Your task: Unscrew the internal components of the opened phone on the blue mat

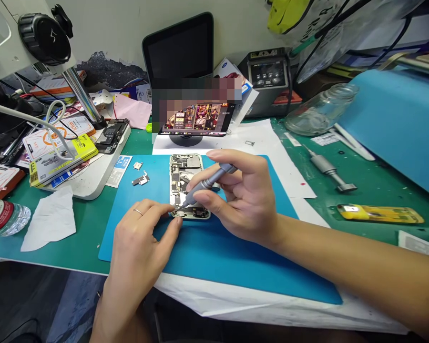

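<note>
An opened smartphone (186, 181) lies on the blue mat (214, 257), its inner boards and screw points bare. My right hand (246, 195) is closed around a grey screwdriver (209, 183), which slants down with its tip at the lower left part of the phone. The index finger rests over the driver's top end. With thumb and index finger, my left hand (139, 243) grips the phone's lower left corner. Two small metal phone parts, a bracket (140, 179) and a smaller plate (137, 165), lie on the mat left of the phone.
A second screwdriver (329, 169) and a yellow tool (381, 214) lie to the right, below a glass jar (318, 112). Behind stand a lit screen (196, 116) and a microscope post (84, 97). Battery boxes (64, 159) and a bottle (5, 216) crowd the left.
</note>
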Demonstrator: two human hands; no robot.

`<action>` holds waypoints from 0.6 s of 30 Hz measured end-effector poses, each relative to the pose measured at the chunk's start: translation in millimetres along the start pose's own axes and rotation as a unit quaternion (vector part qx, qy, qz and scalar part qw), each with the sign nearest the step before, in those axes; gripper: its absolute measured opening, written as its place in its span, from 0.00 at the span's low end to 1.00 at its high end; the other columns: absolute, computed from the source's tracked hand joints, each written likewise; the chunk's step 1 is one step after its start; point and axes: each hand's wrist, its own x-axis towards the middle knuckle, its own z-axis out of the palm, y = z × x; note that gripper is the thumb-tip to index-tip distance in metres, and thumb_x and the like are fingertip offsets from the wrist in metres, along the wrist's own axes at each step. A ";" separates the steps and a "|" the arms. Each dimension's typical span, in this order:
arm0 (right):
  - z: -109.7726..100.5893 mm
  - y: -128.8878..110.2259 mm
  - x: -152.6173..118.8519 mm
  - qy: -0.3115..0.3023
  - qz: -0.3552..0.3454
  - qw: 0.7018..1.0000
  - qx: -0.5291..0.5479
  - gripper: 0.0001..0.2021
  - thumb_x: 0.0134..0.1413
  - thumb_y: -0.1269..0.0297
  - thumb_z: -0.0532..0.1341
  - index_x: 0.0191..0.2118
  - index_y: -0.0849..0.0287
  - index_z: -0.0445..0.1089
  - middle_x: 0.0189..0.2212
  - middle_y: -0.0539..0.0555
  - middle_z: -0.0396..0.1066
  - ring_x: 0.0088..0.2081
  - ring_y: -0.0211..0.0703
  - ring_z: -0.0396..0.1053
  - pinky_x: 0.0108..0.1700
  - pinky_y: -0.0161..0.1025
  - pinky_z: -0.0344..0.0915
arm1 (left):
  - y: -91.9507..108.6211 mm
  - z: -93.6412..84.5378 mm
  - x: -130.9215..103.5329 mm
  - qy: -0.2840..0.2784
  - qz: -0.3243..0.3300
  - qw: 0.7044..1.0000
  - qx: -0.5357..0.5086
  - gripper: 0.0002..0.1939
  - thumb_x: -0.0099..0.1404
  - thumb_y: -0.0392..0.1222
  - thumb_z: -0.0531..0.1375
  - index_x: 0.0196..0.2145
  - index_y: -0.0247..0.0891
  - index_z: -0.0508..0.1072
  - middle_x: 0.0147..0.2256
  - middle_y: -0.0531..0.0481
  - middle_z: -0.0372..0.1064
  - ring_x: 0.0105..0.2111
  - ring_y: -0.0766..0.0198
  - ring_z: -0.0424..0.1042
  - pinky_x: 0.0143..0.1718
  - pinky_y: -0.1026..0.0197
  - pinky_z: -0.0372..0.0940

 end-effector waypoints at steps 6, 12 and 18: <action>-7.9 5.8 1.6 0.014 -0.035 0.995 -0.093 0.29 0.63 0.73 0.63 0.66 0.48 0.58 0.57 0.56 0.67 0.37 0.36 0.76 0.37 0.37 0.80 | 0.0 2.6 -1.5 0.011 0.022 1.000 0.013 0.08 0.72 0.40 0.61 0.46 0.39 0.79 0.38 0.51 0.74 0.38 0.62 0.72 0.39 0.59 0.64; -9.8 9.2 3.0 -0.027 -0.111 0.983 -0.142 0.36 0.60 0.77 0.62 0.69 0.48 0.53 0.54 0.55 0.72 0.36 0.36 0.76 0.36 0.34 0.80 | -0.9 4.2 -5.2 -0.017 0.075 0.995 0.070 0.14 0.75 0.39 0.57 0.53 0.37 0.78 0.34 0.49 0.70 0.34 0.61 0.68 0.36 0.57 0.62; -8.2 6.8 1.1 -0.039 -0.091 0.986 -0.135 0.35 0.61 0.76 0.62 0.69 0.48 0.52 0.57 0.57 0.70 0.36 0.35 0.76 0.37 0.34 0.79 | 1.1 2.7 -4.8 -0.031 0.074 0.993 0.083 0.16 0.75 0.37 0.55 0.54 0.37 0.78 0.32 0.50 0.67 0.32 0.61 0.65 0.33 0.57 0.59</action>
